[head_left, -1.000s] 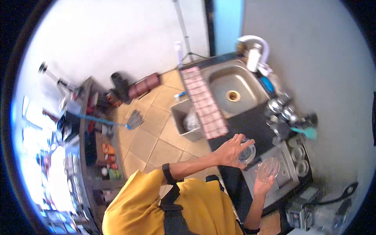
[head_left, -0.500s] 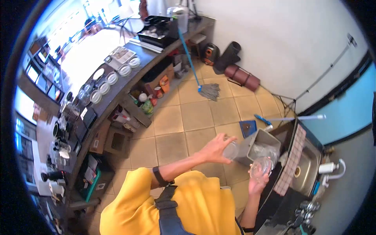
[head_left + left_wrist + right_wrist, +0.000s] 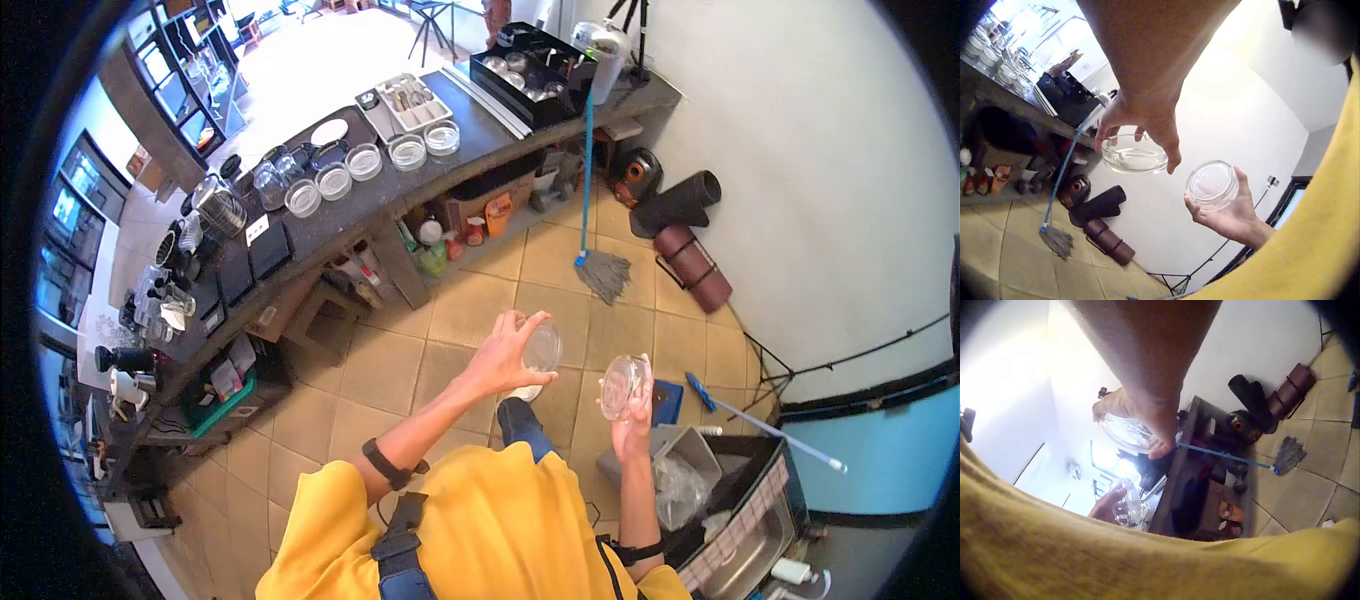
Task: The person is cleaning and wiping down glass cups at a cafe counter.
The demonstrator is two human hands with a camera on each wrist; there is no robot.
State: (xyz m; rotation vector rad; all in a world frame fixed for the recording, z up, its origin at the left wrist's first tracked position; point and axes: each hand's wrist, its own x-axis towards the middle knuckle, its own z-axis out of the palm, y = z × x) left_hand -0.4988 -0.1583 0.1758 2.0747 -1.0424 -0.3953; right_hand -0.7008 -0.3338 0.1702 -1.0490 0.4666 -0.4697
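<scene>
Clearly, left hand (image 3: 497, 362) gripped glass dish (image 3: 545, 348) around sides, right hand (image 3: 632, 428) gripped second dish (image 3: 623, 387); keeping rims apart seemed wise.

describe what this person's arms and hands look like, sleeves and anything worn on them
The left hand and right hand are both without gloves. A loose, plain yellow left sleeve and a matching right sleeve leave the forearms bare. A left black band and a right black band circle the arms near the sleeve ends.
</scene>
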